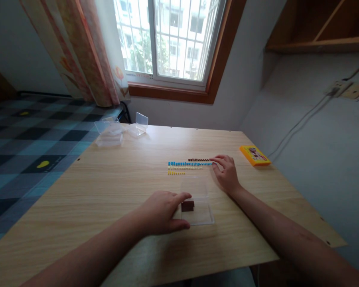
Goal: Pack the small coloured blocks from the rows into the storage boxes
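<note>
Spanning most of the view, the wood-grain table (116,179) offers the small parts no raised edge to stop them; anything flicked hard could roll or skid off.

Left hand (163,211) grips the left end of an open clear plastic box (202,215), thumb at its near edge, index finger by the hinge. Uneven pressure there could skew or tip it, spilling the dark brown blocks (187,206) inside.

Right hand (227,173) curls at the right ends of the brown row (199,160) and blue row (190,164); too small to tell whether its fingertips pinch a piece. Likeliest trouble: a fingertip snagging a neighbour, since the rows sit so close together. Pale row (185,168) and shorter yellow row (176,173) lie on the near side, where a dragging thumb might scatter the tiniest pieces.
</note>
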